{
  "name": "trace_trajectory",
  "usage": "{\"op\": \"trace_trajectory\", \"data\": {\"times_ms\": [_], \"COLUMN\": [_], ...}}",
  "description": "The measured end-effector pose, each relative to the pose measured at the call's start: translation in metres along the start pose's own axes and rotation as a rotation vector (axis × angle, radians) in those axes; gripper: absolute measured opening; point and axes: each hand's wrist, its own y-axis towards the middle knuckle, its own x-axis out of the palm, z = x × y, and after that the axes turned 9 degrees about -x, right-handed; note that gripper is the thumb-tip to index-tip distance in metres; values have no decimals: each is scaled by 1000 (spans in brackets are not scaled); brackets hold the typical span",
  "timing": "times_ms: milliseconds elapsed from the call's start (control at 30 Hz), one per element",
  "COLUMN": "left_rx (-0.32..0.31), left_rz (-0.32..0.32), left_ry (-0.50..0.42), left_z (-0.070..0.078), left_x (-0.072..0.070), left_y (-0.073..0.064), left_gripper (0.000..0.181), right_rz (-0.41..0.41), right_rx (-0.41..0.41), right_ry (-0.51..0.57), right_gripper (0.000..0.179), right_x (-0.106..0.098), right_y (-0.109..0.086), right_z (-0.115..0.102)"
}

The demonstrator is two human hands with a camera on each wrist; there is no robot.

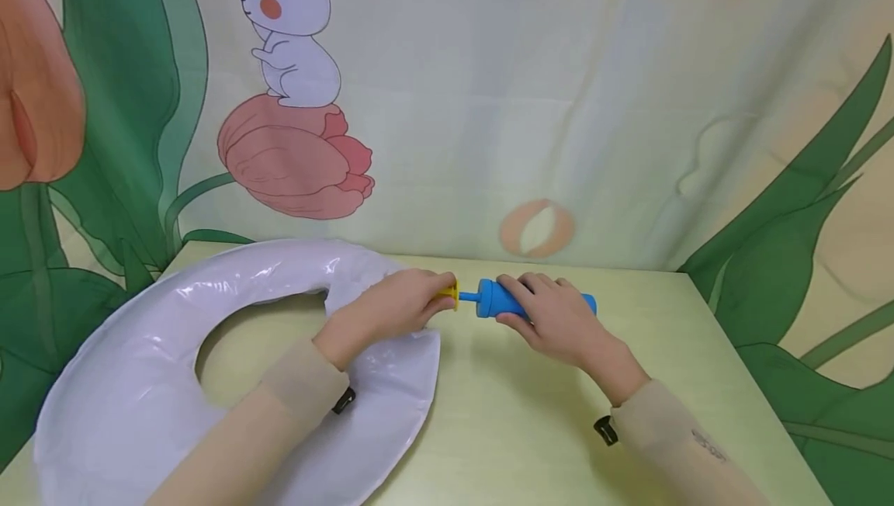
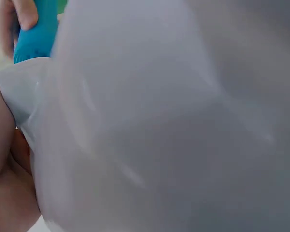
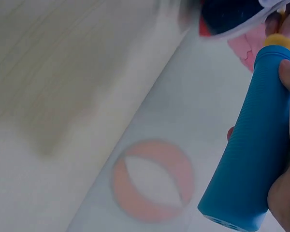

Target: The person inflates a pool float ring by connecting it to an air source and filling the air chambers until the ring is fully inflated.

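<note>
My left hand (image 1: 401,300) grips the yellow handle (image 1: 452,293) of a blue hand pump, above the right part of a pale, glossy inflatable ring (image 1: 126,382). A short blue rod (image 1: 469,297) shows between the handle and the barrel. My right hand (image 1: 559,320) is wrapped around the pump's barrel (image 3: 251,140), which lies roughly level in the head view. Small holes mark the barrel's far end in the right wrist view. The ring's pale vinyl (image 2: 150,121) fills most of the left wrist view and hides part of the left hand.
The ring covers the left side of a pale yellow-green table (image 1: 517,444), its surface creased in places. Behind the table hangs a printed cloth (image 1: 447,102) with a rabbit and tulips. A small black clip-like piece (image 1: 605,430) sits by the right cuff.
</note>
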Motion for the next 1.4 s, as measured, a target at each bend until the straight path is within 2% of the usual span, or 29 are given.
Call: {"op": "trace_trajectory", "data": {"times_ms": [100,233,333,600,800,933,1233,1400], "left_rx": [-2,0,-5,-42,-22,-5,-23,-15], "left_rz": [-24,-59,-62,-47,-48,-25,-13,-41], "left_ry": [13,3,-16,-37,6,40,62,26], "left_z": [4,-2,-11,-37,-37,-26,6,7], "left_x": [5,10,7,-11,-11,-8,-1,7], "left_y": [2,0,-3,-14,-15,-10,7,12], "left_gripper": [14,15,13,8,11,13,16,17], "right_rz": [6,-24,-42,-51,-63,-35,-3,-5], "right_rx": [-15,-1,44,99,127,83,-13,-5], "right_ry": [20,59,81,112,128,89,7,24], "right_gripper": [57,57,56,56,58,58,57,56], "right_x": [4,9,7,-7,-4,-5,-14,-6], "right_y": [6,4,-5,-39,-52,-41,3,8], "right_z": [-8,-12,-3,38,43,34,4,-5]}}
